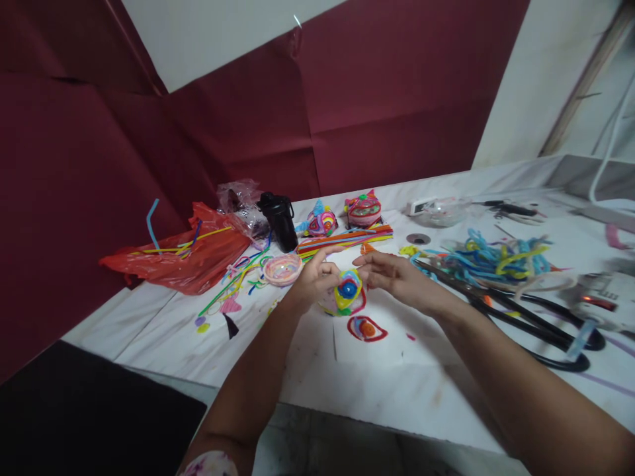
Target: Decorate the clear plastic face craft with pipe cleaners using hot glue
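Both my hands hold a rounded craft piece point(350, 291) covered in coloured pipe cleaners, with a blue eye shape ringed in yellow and a pink-red edge. My left hand point(320, 274) grips its left side, fingers curled around it. At its right side, the fingers of my right hand point(391, 277) press against the edge, bent toward the thumb. Just below lies a flat red, blue and orange eye shape point(367, 328) on a white sheet point(387, 350). Left of my left hand sits a pink coiled bowl-like piece point(282, 270).
Behind stand two finished-looking colourful craft figures point(364, 210), a bundle of pipe cleaners point(342, 241) and a black bottle point(278, 221). A red plastic bag point(183, 258) lies left. Right are large black-handled scissors point(536, 324), a blue-yellow pipe cleaner heap point(496, 258) and a glue gun point(595, 304).
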`<move>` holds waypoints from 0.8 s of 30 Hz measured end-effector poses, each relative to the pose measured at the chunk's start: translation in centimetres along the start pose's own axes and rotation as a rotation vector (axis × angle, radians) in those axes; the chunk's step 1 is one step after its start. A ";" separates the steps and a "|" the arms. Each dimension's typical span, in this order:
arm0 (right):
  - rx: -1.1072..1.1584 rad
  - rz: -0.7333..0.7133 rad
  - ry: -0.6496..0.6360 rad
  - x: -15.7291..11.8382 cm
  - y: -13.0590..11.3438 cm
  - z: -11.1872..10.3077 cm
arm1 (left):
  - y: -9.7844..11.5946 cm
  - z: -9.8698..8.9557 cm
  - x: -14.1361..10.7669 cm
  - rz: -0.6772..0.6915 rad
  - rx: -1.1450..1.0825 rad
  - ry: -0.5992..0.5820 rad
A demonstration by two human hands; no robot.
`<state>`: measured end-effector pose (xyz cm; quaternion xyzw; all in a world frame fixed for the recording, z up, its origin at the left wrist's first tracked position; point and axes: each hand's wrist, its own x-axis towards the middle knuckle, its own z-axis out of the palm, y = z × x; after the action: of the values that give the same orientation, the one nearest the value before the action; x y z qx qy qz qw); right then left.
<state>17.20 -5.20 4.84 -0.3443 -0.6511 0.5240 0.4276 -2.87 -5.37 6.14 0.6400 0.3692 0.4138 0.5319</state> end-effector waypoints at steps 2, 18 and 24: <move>0.015 0.010 -0.048 0.0 0.0 -0.2 | 0.1 -0.1 0.0 0.004 -0.037 0.005; 0.094 0.024 -0.112 -0.2 -0.4 -0.4 | 0.5 -0.4 -0.2 0.004 -0.085 -0.069; 0.112 0.052 -0.078 -0.4 -0.8 -0.1 | 0.5 -0.4 -0.2 -0.006 -0.084 -0.075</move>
<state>17.46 -5.74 5.58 -0.3160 -0.6278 0.5835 0.4069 -3.32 -5.46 6.63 0.6309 0.3332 0.4029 0.5732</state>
